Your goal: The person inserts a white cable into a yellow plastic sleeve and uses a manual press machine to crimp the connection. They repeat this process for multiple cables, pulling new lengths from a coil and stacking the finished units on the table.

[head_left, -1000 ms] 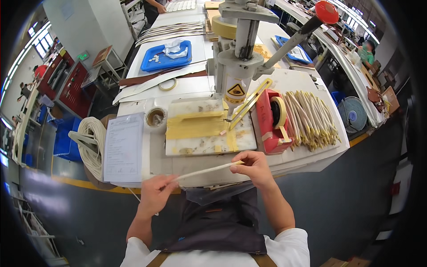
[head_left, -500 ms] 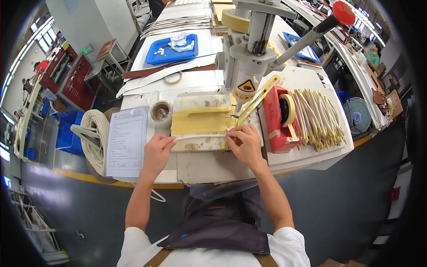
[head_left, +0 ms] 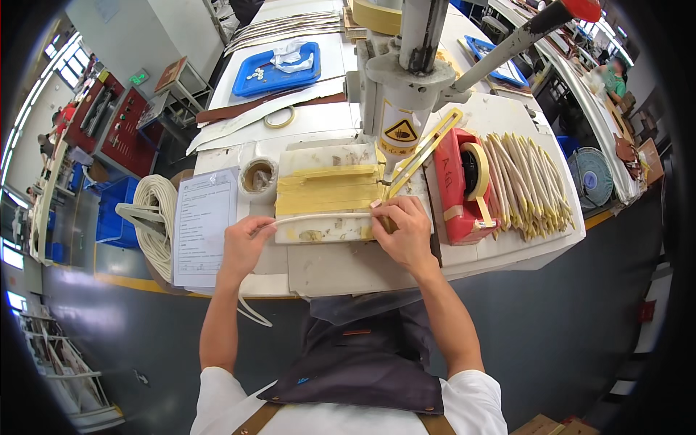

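Left hand beside printed sheet

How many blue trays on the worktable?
2 visible: a left tray, holding small white pieces and crumpled white plastic, and a right tray, past the grey press. More could be hidden behind the press.

Smooth cord, matt cloth apron

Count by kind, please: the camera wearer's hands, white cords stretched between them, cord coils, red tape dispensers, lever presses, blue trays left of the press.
Hands, left hand and right hand: 2
White cord piece: 1
Cord coil: 1
Red tape dispenser: 1
Lever press: 1
Blue tray: 1
Total: 7
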Action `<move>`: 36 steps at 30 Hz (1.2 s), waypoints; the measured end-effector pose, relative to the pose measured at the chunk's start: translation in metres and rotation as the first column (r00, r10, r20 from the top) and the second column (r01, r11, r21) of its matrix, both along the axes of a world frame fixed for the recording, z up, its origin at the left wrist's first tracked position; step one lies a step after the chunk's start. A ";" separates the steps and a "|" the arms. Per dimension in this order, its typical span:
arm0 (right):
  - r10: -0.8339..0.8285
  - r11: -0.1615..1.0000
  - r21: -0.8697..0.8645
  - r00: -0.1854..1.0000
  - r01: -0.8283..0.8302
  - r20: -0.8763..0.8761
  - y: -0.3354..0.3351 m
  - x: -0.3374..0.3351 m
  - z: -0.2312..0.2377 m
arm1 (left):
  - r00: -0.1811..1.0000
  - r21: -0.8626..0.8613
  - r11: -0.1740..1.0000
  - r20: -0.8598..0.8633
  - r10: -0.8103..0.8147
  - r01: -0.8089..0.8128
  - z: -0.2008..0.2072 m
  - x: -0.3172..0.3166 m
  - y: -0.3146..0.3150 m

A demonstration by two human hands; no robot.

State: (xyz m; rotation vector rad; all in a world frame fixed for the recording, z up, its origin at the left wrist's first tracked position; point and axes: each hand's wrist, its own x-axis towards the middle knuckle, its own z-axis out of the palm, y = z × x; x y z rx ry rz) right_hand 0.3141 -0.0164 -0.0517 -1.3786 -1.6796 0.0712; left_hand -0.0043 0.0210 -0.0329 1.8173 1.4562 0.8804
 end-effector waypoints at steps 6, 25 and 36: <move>0.005 0.999 0.032 1.000 -0.006 0.016 0.000 -0.002 0.002 | 0.988 0.094 0.991 -0.131 -0.085 0.097 0.004 -0.006 0.001; 0.082 0.995 -0.055 0.995 -0.079 0.052 -0.024 0.007 0.027 | 0.963 0.343 0.933 -0.271 -0.009 0.105 -0.007 -0.002 0.003; -0.329 0.602 -0.783 0.942 0.156 -0.066 -0.052 0.137 0.139 | 0.614 -0.366 0.837 0.788 0.047 0.406 0.003 0.050 -0.098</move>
